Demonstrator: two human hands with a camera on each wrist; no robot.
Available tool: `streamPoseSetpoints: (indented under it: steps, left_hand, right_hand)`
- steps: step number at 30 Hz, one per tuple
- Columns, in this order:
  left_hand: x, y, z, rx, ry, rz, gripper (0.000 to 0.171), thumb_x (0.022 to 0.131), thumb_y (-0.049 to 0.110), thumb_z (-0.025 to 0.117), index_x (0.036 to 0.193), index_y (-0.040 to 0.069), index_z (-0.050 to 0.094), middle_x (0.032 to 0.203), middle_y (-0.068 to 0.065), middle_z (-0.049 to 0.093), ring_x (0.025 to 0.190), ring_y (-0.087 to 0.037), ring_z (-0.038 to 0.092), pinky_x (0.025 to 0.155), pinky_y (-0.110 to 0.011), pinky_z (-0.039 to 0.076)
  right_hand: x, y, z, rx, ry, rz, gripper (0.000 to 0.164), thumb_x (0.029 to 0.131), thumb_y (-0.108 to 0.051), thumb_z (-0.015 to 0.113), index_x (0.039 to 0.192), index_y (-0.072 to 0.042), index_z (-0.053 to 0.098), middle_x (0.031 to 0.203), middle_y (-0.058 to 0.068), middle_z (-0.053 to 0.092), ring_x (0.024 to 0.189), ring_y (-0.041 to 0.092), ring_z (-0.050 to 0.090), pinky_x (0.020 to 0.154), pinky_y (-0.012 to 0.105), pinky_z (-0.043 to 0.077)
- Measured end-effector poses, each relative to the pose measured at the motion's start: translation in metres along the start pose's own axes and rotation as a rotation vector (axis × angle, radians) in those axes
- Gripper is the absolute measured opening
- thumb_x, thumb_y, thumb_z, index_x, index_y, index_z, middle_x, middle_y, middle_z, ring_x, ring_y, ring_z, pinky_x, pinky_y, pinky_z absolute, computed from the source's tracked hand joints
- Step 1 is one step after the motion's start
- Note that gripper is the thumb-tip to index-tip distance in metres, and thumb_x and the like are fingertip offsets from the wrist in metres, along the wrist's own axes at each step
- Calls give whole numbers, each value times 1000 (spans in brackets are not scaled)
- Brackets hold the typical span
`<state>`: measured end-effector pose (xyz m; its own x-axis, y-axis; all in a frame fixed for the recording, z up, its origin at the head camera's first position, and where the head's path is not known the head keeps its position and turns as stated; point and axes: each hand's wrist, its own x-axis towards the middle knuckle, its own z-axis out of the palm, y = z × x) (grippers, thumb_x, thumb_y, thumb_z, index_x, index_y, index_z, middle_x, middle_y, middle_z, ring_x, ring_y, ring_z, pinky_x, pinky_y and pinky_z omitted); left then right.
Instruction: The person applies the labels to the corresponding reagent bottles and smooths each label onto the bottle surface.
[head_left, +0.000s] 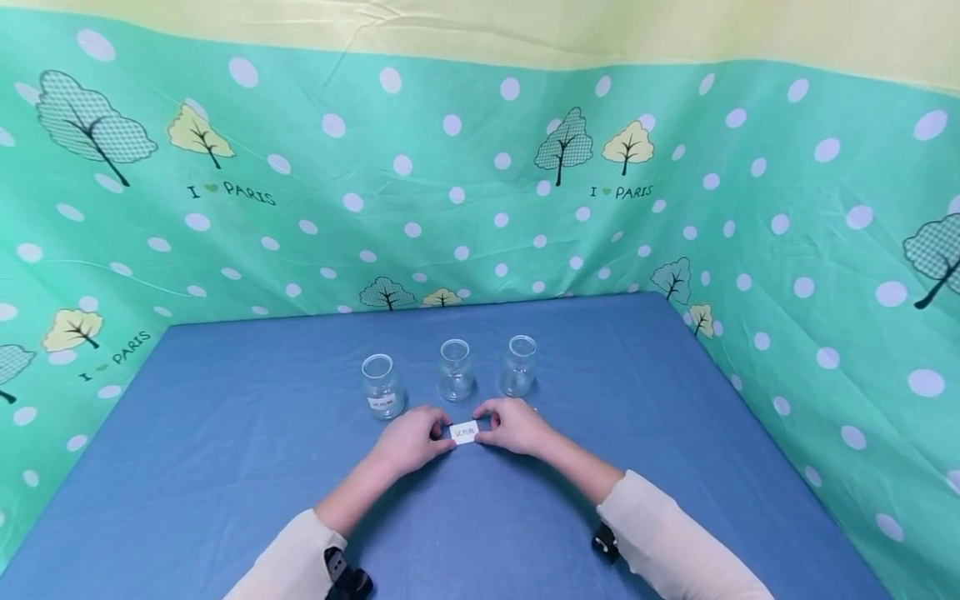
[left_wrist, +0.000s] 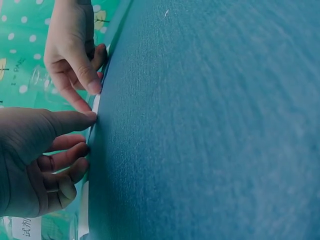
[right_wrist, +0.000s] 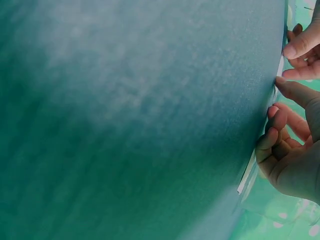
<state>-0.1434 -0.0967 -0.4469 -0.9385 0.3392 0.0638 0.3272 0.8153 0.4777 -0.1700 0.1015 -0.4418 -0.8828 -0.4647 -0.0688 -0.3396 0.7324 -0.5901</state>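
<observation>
A small white label (head_left: 464, 432) with dark handwriting is at table level between the two hands. My left hand (head_left: 412, 440) pinches its left end with thumb and forefinger, while my right hand (head_left: 516, 426) holds the right end the same way. Just beyond the hands stand three clear glass jars: a left jar (head_left: 383, 387) bearing a similar white label, a middle jar (head_left: 455, 371) and a right jar (head_left: 518, 367). No label shows on the latter two. Seen edge-on in the left wrist view, the label (left_wrist: 96, 103) is a thin white strip.
A blue cloth covers the table (head_left: 225, 467). Green dotted curtains (head_left: 420, 183) hang behind and at the sides. Another thin white strip (right_wrist: 246, 176) lies beside my right hand, and a further white strip (left_wrist: 84, 215) is near my left hand.
</observation>
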Motion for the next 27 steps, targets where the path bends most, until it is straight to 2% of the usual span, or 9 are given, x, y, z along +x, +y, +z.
streamPoseSetpoints:
  steps: [9, 17, 22, 27]
  left_hand:
    - [1, 0, 0, 2, -6, -19, 23, 73, 23, 78, 91, 12, 68, 72, 4, 52, 63, -9, 46, 57, -27, 39]
    - [1, 0, 1, -3, -3, 1, 23, 73, 24, 78, 90, 11, 68, 72, 4, 52, 63, -9, 46, 57, -26, 39]
    - [2, -1, 0, -27, -5, -9, 23, 73, 23, 78, 90, 11, 68, 72, 4, 53, 63, -9, 47, 58, -26, 40]
    - [2, -6, 0, -92, 0, -24, 23, 74, 21, 78, 91, 11, 68, 72, 3, 56, 65, -9, 49, 62, -27, 42]
  right_hand:
    - [2, -1, 1, -40, -9, -25, 25, 78, -23, 75, 101, -14, 71, 61, -7, 50, 53, 5, 44, 49, 20, 34]
    - [3, -1, 1, -56, -5, -39, 23, 78, -23, 74, 99, -13, 71, 60, -8, 49, 53, 3, 43, 48, 19, 34]
    - [3, -1, 2, -46, -3, -62, 22, 79, -23, 73, 98, -12, 70, 59, -8, 49, 52, 3, 43, 48, 19, 35]
    - [2, -1, 2, -30, 9, -68, 21, 78, -22, 73, 96, -12, 70, 59, -9, 48, 52, 3, 43, 48, 19, 34]
